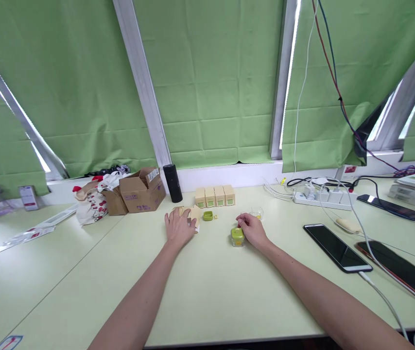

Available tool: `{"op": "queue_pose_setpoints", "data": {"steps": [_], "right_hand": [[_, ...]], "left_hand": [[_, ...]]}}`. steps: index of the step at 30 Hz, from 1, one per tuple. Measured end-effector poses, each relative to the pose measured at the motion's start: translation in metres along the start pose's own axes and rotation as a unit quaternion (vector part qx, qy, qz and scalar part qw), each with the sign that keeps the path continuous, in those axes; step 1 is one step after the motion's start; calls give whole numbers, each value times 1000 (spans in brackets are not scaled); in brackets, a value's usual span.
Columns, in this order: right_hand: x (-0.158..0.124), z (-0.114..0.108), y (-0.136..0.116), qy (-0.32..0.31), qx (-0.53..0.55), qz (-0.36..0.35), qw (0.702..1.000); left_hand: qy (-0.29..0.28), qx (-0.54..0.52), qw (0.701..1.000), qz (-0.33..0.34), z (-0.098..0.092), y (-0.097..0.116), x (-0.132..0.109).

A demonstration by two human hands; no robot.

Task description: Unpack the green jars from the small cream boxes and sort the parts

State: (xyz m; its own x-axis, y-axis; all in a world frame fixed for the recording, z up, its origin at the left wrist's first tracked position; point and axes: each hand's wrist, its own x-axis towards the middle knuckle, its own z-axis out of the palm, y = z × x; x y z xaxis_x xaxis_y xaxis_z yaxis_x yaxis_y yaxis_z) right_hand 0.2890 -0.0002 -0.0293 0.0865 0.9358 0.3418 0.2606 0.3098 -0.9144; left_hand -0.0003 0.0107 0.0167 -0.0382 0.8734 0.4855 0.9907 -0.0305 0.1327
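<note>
One left hand (180, 227) flat, fingers spread, on tan cardboard (195, 213); right hand (253, 231) at green-lidded jar (237, 237), grip unclear.

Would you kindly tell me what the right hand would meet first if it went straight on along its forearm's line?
Apart from the green-lidded container beside it, the right hand would probably meet the row of small boxes first, though depth is hard to judge.

Bright room, bent edges

On my feed, white light glares through slits (290, 73) beside the green blinds (207, 87), soft shadows fall on the pale tabletop (200, 291), wide-angle stretch tilts the window posts (142, 82), and I find small box labels (230, 201) unreadable.
</note>
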Motion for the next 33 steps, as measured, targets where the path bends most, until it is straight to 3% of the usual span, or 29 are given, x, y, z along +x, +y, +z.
{"op": "queue_pose_setpoints", "data": {"steps": [5, 9, 13, 15, 17, 21, 26, 30, 33], "right_hand": [[0, -3, 2, -8, 8, 1, 1000], [1, -6, 4, -16, 35, 2, 999], [2, -8, 4, -20, 58, 4, 998], [2, -9, 4, -22, 66, 4, 998], [2, -9, 3, -21, 73, 5, 997], [1, -10, 0, -19, 80, 4, 997], [-3, -14, -4, -22, 75, -2, 997], [-10, -14, -9, -41, 33, -20, 998], [-15, -11, -13, -71, 26, -22, 997]], "left_hand": [[28, -8, 1000, 10, -9, 9, -2], [43, -112, 989, 90, -22, 34, -13], [-91, -290, 927, 220, -34, 72, -34], [-169, -324, 895, 255, -38, 90, -45], [-213, -334, 878, 269, -39, 104, -51], [-222, -351, 878, 236, -33, 116, -56], [-185, -440, 866, 147, -17, 110, -55], [-157, -566, 808, 44, -8, 102, -43], [-149, -661, 735, -33, -6, 98, -34]]}}
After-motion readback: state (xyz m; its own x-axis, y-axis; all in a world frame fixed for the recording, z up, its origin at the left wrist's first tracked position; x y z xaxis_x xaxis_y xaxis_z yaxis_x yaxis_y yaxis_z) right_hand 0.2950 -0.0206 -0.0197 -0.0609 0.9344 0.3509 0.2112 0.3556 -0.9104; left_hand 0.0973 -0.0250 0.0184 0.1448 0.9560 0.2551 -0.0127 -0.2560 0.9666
